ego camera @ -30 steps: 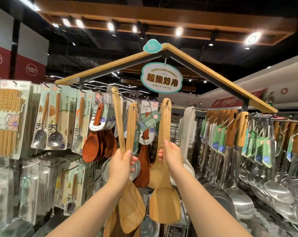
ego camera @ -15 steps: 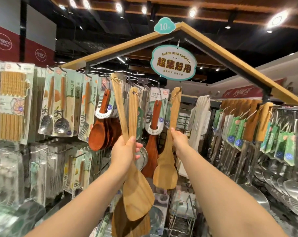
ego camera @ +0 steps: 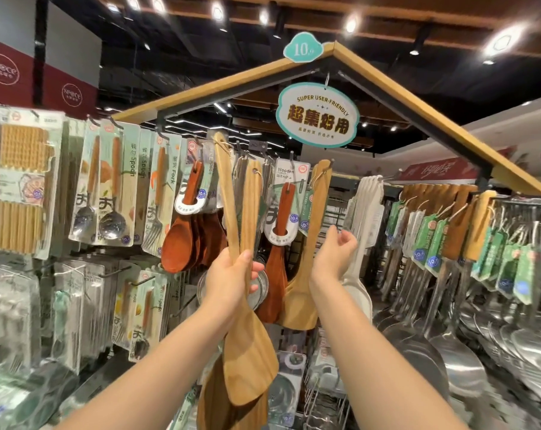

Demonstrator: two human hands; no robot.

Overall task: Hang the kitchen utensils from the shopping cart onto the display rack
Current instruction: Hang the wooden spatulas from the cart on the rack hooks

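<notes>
- The light wooden spatula is hanging blade down by its cord loop from a peg on the display rack. It is sitting between a dark red turner on a card marked "Wooden" and a row of white spoons.
- The right hand is hovering just beside that spatula's handle, with its fingers loosely curled and gripping nothing. Whether a fingertip is touching the wood cannot be told.
- The left hand is gripping a bundle of wooden spatulas round the handles, with the thumb lying across the front.
- Two handles are sticking up above the fist and fanning slightly apart, their tops reaching the row of pegs. The broad blades are hanging below the wrist and overlapping one another.
- Just left of the bundle, dark brown wooden spoons are hanging together on a peg.
- Further left, carded metal spoons marked "Spoon" and a carded fork are hanging in a row, and packs of chopsticks are hanging at the far left.
- To the right, steel ladles and turners with wooden grips and green tags are hanging in a long, crowded row.
- Overhead, a teal oval sign reading "SUPER USER-FRIENDLY" is hanging from the rack's peaked wooden frame. A small price tag is sitting at the peak.
</notes>
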